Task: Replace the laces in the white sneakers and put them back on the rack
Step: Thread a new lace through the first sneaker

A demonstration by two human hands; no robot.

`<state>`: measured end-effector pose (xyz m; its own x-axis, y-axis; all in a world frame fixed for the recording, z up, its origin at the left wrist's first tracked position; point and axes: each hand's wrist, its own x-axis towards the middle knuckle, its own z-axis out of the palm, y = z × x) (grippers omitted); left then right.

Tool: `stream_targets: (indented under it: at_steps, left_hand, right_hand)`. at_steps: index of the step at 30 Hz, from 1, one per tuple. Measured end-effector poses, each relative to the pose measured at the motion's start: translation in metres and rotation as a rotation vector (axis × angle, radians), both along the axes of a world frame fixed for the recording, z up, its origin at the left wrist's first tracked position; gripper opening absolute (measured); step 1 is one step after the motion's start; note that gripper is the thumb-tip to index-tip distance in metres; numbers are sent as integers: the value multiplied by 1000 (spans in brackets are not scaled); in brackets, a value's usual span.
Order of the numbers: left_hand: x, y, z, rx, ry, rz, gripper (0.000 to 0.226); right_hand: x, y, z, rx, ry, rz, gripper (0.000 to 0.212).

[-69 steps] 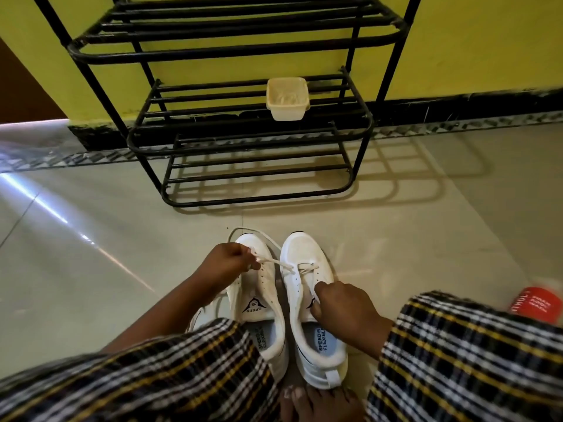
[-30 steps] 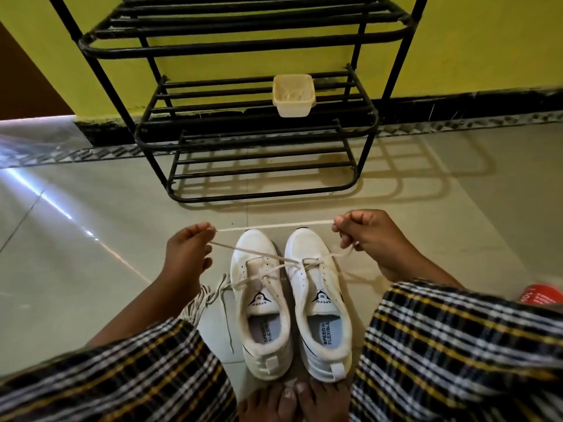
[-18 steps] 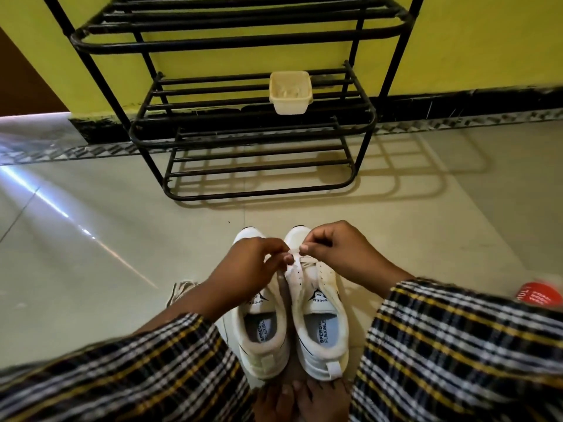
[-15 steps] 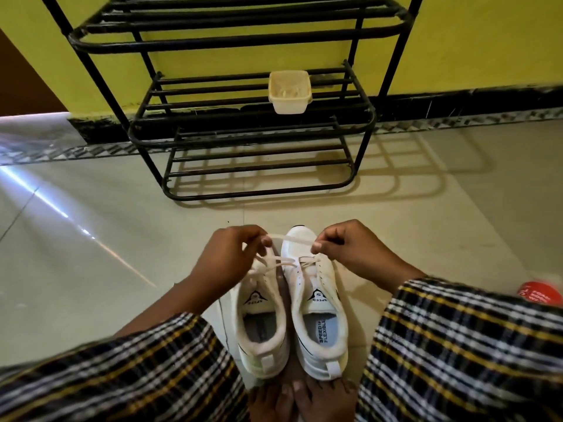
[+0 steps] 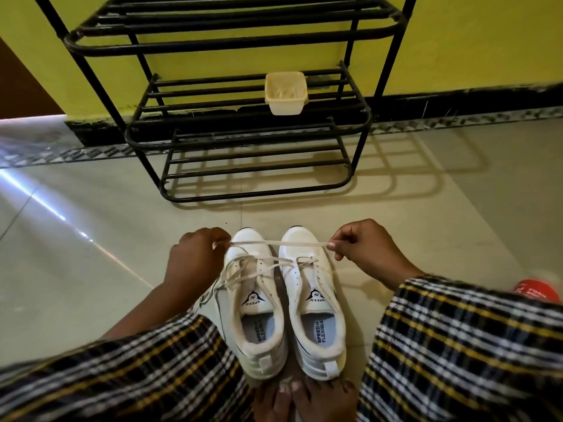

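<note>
Facing me, the rack: black metal shoe rack (image 5: pixel 243 138) against the yellow wall, its lower shelves free for the pair; that is where the sneakers have to end up, so I keep them lined up in front of it.
Tub on the rack: a small cream plastic tub (image 5: pixel 285 93) sits on the middle shelf toward the right, well apart from my work.
Sneakers: the left sneaker (image 5: pixel 254 303) and right sneaker (image 5: pixel 313 296) stand side by side on the tiled floor between my knees, toes toward the rack, heels just beside my toes, which I judge keeps them from sliding as I pull.
Red object: a blurred red thing (image 5: pixel 536 292) lies at the far right edge; I cannot tell what it is.
My left hand: my left hand (image 5: pixel 195 257) pinches one end of the lace, fingers curled round it.
My right hand: my right hand (image 5: pixel 362 246) pinches the other end between thumb and forefinger.
Lace: the lace (image 5: pixel 277 243) is stretched taut and level above both toes, its tails running down to the eyelets, probably to even the two ends before threading on.
Loose lacing: slack white loops (image 5: pixel 243 271) cross the left tongue, not yet tightened.
</note>
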<state>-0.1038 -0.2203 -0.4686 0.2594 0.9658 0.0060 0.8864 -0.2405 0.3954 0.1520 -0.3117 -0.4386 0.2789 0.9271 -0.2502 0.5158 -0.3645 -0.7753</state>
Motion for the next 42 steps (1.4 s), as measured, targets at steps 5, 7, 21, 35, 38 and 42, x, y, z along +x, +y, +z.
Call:
stream_targets:
  at_steps: [5, 7, 21, 35, 38, 42]
  left_hand:
    - [44, -23, 14, -74, -265, -292, 19]
    - [61, -32, 17, -195, -367, -401, 15]
    - [85, -28, 3, -352, -492, -383, 7]
    - [94, -18, -22, -443, -316, -242, 6]
    - [101, -19, -26, -373, -215, -254, 9]
    - [110, -17, -33, -328, -139, -269, 10]
  right_hand:
    - [-19, 2, 0, 31, -14, 71, 13]
    - [-23, 3, 0, 54, 44, 73, 11]
    - [-12, 0, -13, 45, 222, -16, 12]
    - [-22, -10, -43, -260, -380, 361, 34]
    - [-14, -14, -46, -240, -306, 326, 27]
    - [-8, -18, -50, -246, -169, 248, 20]
